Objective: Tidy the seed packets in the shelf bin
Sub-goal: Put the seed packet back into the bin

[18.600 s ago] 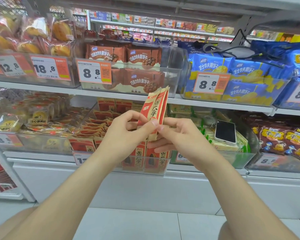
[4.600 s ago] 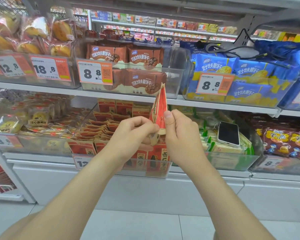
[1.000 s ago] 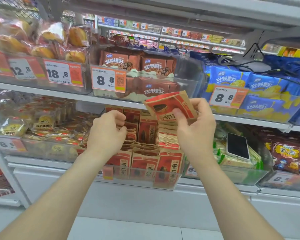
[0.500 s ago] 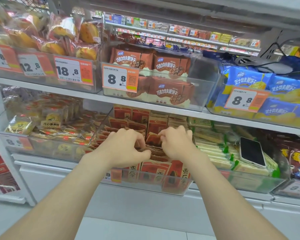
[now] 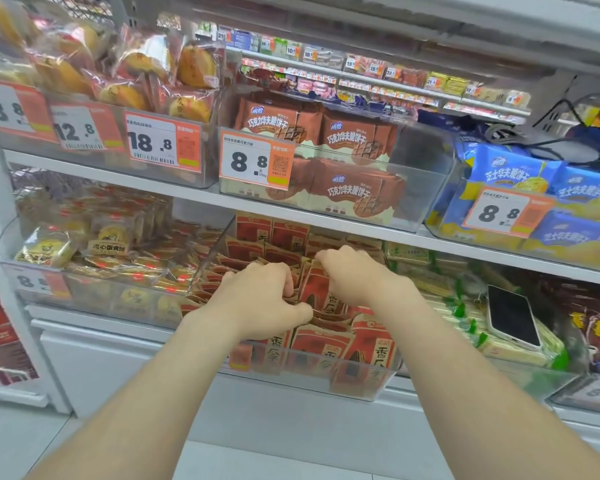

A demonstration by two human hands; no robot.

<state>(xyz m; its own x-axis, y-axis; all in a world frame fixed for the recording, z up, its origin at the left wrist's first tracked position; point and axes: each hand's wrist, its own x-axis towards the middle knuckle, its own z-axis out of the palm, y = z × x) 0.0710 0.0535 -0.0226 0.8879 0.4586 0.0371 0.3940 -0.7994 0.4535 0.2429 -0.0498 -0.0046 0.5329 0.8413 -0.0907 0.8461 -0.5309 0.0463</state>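
Note:
Red and tan seed packets (image 5: 371, 348) stand in rows inside a clear shelf bin (image 5: 357, 388) on the lower shelf. Both my hands reach into the bin's middle. My left hand (image 5: 260, 299) has its fingers curled down among the packet tops. My right hand (image 5: 357, 275) is just beside it, fingers curled over the tops of packets farther back. One upright packet (image 5: 317, 289) shows between the two hands. The fingertips are hidden among the packets.
A white phone (image 5: 511, 315) lies on green-and-yellow packets in the bin to the right. A bin of small cakes (image 5: 108, 237) stands to the left. Above hang bins of brown biscuit bags (image 5: 354, 192), blue bags (image 5: 551, 220) and price tags (image 5: 255, 162).
A second ago my right hand held a packet up above the bin; it has since come down into the bin. Both hands now sit curled among the packet tops.

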